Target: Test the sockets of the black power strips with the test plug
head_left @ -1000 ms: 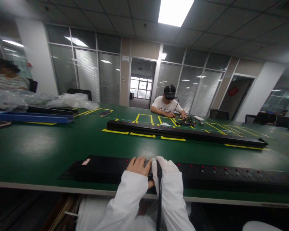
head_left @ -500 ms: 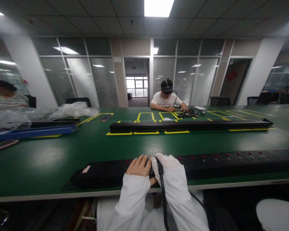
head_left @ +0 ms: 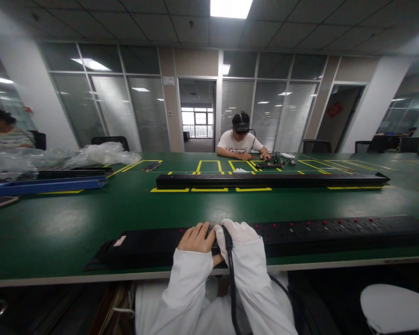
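Observation:
A long black power strip (head_left: 300, 230) with red switches lies along the near edge of the green table (head_left: 73, 218). My bare left hand (head_left: 196, 238) lies over the strip's top, fingers together and thumb against its near side. Right beside it, touching, my white-gloved right hand (head_left: 238, 235) is curled on the strip. A black cable (head_left: 229, 274) comes out of that hand and runs down along my sleeve below the table edge. What the cable ends in is hidden inside the glove.
A second long black strip (head_left: 268, 180) lies across mid-table over yellow tape marks. A person in a white shirt (head_left: 239, 143) works at the far side. At the left are a blue rail (head_left: 45, 186), plastic bags (head_left: 101, 153) and another seated person (head_left: 2, 135). A white stool (head_left: 394, 307) stands at lower right.
My head has turned and levelled, so the table looks straighter. Both hands stay on the same spot of the near strip.

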A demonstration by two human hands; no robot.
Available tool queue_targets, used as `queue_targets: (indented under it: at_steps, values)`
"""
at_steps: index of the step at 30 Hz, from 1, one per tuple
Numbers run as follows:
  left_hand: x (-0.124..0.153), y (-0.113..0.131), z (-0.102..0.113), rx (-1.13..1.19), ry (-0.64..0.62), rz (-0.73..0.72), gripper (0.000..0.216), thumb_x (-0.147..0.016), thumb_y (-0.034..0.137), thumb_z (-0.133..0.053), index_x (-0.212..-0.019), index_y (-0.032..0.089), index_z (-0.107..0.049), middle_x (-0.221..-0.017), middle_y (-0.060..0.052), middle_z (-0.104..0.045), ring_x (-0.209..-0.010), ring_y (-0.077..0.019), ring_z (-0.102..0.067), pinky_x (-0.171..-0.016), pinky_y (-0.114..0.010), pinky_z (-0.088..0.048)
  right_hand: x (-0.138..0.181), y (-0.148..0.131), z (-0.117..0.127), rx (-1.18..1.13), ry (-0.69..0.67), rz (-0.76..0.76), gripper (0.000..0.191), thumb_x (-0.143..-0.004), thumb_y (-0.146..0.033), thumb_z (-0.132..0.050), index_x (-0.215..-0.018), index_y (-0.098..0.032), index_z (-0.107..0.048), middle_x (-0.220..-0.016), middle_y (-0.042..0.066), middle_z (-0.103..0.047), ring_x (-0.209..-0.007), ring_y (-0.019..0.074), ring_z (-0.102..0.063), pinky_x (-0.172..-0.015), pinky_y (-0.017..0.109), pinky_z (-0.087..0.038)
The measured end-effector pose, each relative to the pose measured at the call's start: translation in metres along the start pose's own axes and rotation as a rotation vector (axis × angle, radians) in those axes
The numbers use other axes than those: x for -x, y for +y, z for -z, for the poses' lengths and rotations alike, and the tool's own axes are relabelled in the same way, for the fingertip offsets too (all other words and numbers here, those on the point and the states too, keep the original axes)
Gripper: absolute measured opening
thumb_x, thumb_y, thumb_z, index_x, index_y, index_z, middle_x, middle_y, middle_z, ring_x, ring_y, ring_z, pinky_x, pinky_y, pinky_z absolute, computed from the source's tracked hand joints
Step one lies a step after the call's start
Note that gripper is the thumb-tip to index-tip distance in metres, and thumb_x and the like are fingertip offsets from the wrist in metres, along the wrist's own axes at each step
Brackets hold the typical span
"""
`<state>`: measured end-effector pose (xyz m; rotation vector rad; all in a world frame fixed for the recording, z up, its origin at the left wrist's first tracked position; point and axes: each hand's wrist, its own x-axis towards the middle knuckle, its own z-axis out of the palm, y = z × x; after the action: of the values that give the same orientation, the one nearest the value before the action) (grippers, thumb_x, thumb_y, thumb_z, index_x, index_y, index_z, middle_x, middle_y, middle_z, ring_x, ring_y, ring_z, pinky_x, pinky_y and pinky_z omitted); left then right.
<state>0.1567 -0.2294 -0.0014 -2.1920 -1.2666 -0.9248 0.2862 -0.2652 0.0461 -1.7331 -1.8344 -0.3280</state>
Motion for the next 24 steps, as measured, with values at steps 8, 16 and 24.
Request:
queue_targets:
  at_steps: [8,16,24]
  values:
    - [0.001,0.000,-0.002,0.004,0.057,-0.017,0.046,-0.066,0.041,-0.055,-0.107,0.021,-0.061,-0.109,-0.009,-0.065,-0.097,-0.0280,-0.058,-0.083,-0.039,-0.039,-0.002,-0.005,0.005,0.038,-0.114,-0.111,0.033,-0.089,-0.045,-0.029,-0.098,-0.031,-0.057,-0.084,-0.001,-0.060,-0.083,0.0175,-0.050,-0.070,0.029,-0.024]
    - [0.000,-0.001,-0.003,0.003,0.044,-0.022,0.051,-0.065,0.040,-0.057,-0.111,0.021,-0.060,-0.109,-0.009,-0.065,-0.097,-0.0281,-0.058,-0.081,-0.039,-0.040,-0.007,-0.004,0.003,0.145,-0.029,-0.079,0.035,-0.088,-0.047,-0.030,-0.084,-0.030,-0.061,-0.081,0.002,-0.060,-0.079,0.0220,-0.047,-0.073,0.034,-0.022]
    - [0.002,-0.004,-0.006,-0.005,0.067,-0.049,0.054,-0.064,0.039,-0.057,-0.115,0.021,-0.058,-0.111,-0.009,-0.065,-0.098,-0.0285,-0.058,-0.081,-0.040,-0.039,-0.005,0.000,-0.013,0.061,0.099,-0.055,0.029,-0.087,-0.043,-0.037,-0.086,-0.029,-0.062,-0.079,0.001,-0.059,-0.076,0.0158,-0.048,-0.070,0.027,-0.024]
